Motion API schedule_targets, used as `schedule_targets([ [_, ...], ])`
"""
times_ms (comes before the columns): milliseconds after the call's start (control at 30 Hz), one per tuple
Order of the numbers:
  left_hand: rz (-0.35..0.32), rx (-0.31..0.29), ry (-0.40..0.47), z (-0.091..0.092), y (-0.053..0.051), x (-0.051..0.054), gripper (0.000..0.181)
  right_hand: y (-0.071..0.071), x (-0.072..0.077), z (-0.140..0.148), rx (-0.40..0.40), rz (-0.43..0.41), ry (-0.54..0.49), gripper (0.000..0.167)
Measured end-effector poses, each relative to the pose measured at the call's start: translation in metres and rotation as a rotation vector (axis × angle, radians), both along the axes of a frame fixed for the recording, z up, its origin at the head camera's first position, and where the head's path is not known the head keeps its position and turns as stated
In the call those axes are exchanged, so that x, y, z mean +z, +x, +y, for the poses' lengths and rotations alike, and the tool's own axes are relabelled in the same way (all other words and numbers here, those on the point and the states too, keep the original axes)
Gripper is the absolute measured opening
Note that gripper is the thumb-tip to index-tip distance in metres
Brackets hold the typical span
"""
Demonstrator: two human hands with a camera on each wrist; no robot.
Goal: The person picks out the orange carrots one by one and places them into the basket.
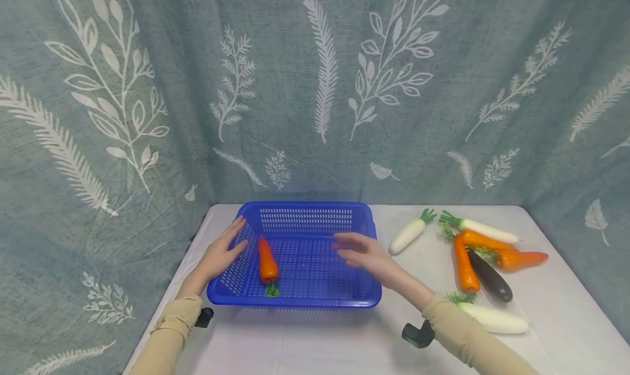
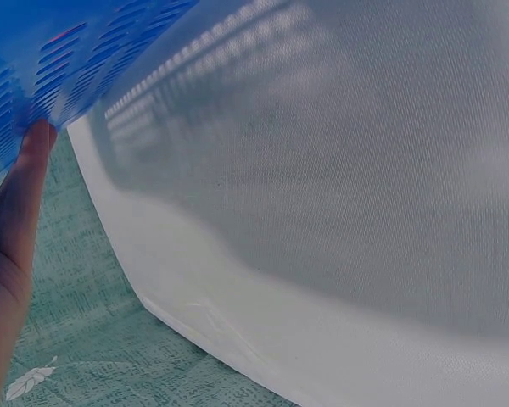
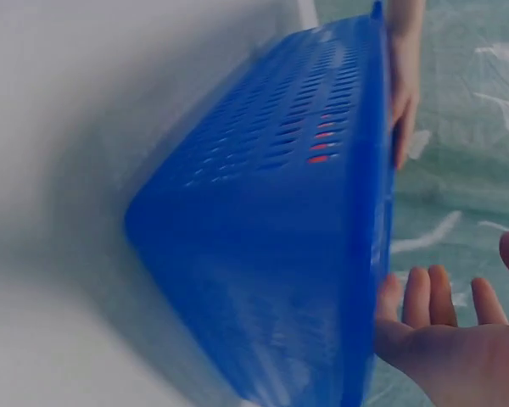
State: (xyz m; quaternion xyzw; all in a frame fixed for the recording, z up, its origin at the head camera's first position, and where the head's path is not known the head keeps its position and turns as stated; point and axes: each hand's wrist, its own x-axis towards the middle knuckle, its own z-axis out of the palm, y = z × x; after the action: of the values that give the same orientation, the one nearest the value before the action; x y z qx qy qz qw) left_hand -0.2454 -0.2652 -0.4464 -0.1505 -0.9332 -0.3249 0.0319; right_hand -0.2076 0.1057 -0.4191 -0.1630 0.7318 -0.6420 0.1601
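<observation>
A blue perforated plastic basket (image 1: 295,302) stands on the white table, with one orange carrot (image 1: 267,260) lying inside near its left wall. My left hand (image 1: 220,256) is at the basket's left rim with fingers extended. In the left wrist view, a fingertip of that hand (image 2: 15,212) meets the slotted wall or overlaps it; contact is hard to tell. Over the right rim reaches my right hand (image 1: 368,259), its fingers loosely stretched toward the basket's inside, holding nothing. The right wrist view has this hand (image 3: 454,348) close beside the rim.
Right of the basket lie a white radish (image 1: 409,235), another radish (image 1: 487,230) behind several orange carrots (image 1: 465,263), a dark eggplant (image 1: 489,275) and a nearer white radish (image 1: 494,317). A green leaf-patterned curtain (image 1: 295,91) hangs behind the table.
</observation>
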Motion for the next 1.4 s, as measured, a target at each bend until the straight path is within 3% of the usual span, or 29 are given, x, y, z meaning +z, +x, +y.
schedule_targets([
  [300,0.005,0.001,0.002,0.002,0.0,-0.001,0.056,-0.002,-0.004,0.014,-0.083,0.036,0.001,0.05],
  [667,-0.01,0.006,0.009,0.0,-0.001,-0.001,0.057,0.003,0.001,0.025,-0.15,0.066,-0.034,0.05],
  [1033,0.003,0.001,0.018,0.001,0.002,0.0,0.057,0.002,-0.001,0.048,-0.256,-0.003,-0.031,0.05],
  [1400,0.008,0.0,0.029,0.0,0.004,0.001,0.056,0.002,-0.017,0.079,-0.364,0.004,0.117,0.05],
])
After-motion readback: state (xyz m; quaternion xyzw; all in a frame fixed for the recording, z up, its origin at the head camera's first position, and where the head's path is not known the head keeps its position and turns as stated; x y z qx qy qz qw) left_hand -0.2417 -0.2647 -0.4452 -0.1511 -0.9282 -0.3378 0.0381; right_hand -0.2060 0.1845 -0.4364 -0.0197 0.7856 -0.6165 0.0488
